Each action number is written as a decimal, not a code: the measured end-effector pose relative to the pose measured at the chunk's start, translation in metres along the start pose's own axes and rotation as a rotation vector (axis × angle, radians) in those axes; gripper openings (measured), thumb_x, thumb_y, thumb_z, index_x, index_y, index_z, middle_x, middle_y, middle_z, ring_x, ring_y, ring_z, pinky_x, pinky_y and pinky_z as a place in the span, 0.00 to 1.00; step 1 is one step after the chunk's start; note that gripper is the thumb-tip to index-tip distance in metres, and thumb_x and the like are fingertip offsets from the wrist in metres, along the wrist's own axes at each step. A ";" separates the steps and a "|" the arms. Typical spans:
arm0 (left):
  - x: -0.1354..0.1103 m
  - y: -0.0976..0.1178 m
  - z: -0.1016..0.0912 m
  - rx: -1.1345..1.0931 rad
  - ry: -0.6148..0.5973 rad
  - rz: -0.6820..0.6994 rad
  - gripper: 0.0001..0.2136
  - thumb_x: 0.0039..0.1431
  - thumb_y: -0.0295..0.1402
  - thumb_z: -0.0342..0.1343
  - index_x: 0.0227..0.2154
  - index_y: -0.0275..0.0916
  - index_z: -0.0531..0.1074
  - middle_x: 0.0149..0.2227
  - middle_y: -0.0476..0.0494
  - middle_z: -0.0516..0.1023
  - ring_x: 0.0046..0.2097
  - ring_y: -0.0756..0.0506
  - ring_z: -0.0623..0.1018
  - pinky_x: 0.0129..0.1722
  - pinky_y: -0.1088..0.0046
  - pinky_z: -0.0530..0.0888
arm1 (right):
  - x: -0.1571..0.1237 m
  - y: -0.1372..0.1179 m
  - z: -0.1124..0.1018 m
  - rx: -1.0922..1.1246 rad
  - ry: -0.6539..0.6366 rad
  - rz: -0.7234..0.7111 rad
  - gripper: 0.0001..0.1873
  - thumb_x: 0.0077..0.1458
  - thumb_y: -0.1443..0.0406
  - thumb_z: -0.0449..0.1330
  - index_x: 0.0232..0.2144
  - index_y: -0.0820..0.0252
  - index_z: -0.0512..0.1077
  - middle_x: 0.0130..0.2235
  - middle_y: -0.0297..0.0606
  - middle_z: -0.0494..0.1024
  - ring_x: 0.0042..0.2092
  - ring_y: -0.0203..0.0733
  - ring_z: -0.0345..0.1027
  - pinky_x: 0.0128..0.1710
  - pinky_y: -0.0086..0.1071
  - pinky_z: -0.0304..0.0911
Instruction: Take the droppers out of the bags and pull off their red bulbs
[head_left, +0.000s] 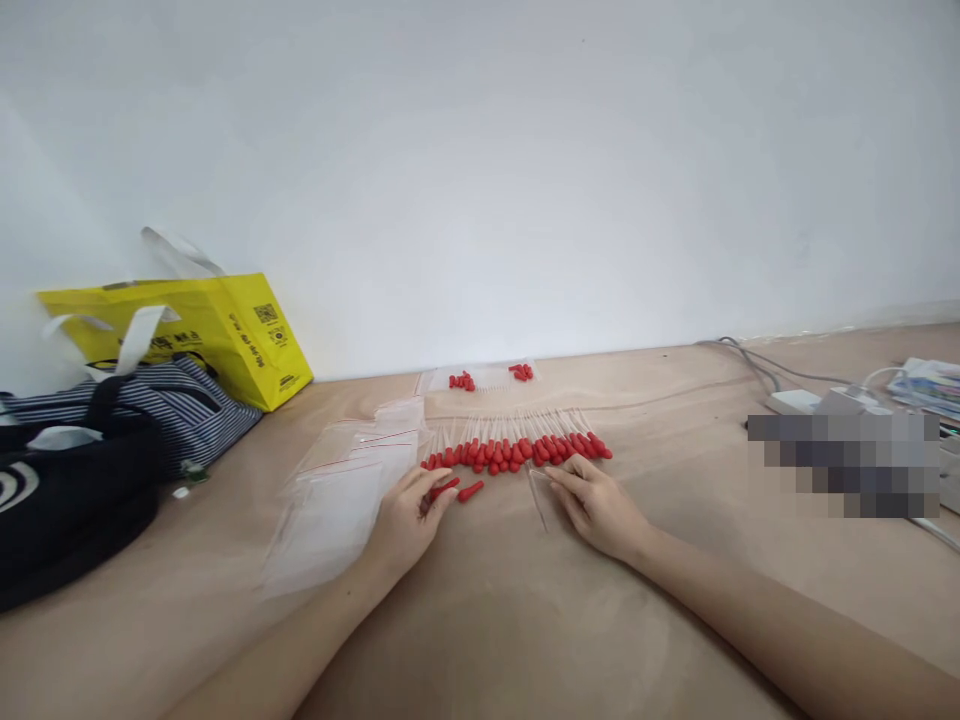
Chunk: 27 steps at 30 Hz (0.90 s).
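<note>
Pale wall (480, 200) backs a brown tabletop (480, 620) bearing red-bulbed droppers (499, 453).

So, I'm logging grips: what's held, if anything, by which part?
Left hand seems to pinch a red bulb, grip partly hidden; right hand appears to hold a thin clear item near its far end.

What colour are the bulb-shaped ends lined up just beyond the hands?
Red; the bulb-shaped ends show in the head view.

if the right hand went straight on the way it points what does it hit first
Most likely the row of red bulb-shaped pieces with thin clear stems, just past the thin clear strip by the right hand, though depth is hard to judge.
</note>
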<state>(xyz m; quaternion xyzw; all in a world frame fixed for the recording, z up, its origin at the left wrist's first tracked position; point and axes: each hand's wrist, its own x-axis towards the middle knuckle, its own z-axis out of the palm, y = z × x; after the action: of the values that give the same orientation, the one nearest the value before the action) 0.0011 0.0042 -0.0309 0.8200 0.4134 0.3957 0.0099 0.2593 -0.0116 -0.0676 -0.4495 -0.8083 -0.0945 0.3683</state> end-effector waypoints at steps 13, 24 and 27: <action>0.007 -0.004 0.009 -0.125 -0.153 -0.450 0.13 0.46 0.44 0.55 0.23 0.37 0.66 0.21 0.50 0.71 0.23 0.51 0.70 0.22 0.77 0.68 | 0.007 -0.011 0.016 0.208 0.058 0.105 0.10 0.46 0.77 0.46 0.27 0.61 0.62 0.31 0.38 0.63 0.29 0.35 0.62 0.28 0.29 0.63; 0.010 -0.004 0.010 0.164 -0.048 -0.019 0.07 0.53 0.37 0.49 0.30 0.38 0.67 0.30 0.46 0.72 0.33 0.47 0.72 0.34 0.71 0.68 | 0.012 -0.025 0.002 0.270 -0.161 0.151 0.05 0.51 0.66 0.52 0.31 0.62 0.64 0.35 0.41 0.62 0.37 0.40 0.61 0.37 0.35 0.63; 0.027 -0.001 0.013 0.245 -0.076 -0.028 0.07 0.53 0.36 0.50 0.29 0.38 0.66 0.28 0.46 0.71 0.33 0.46 0.71 0.34 0.70 0.67 | 0.013 -0.026 0.001 0.263 -0.201 0.144 0.08 0.50 0.64 0.53 0.34 0.63 0.65 0.37 0.43 0.62 0.40 0.42 0.60 0.40 0.36 0.62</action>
<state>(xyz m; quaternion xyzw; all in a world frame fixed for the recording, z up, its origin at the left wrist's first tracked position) 0.0184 0.0276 -0.0229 0.8236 0.4692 0.3109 -0.0692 0.2336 -0.0180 -0.0546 -0.4614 -0.8121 0.0843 0.3471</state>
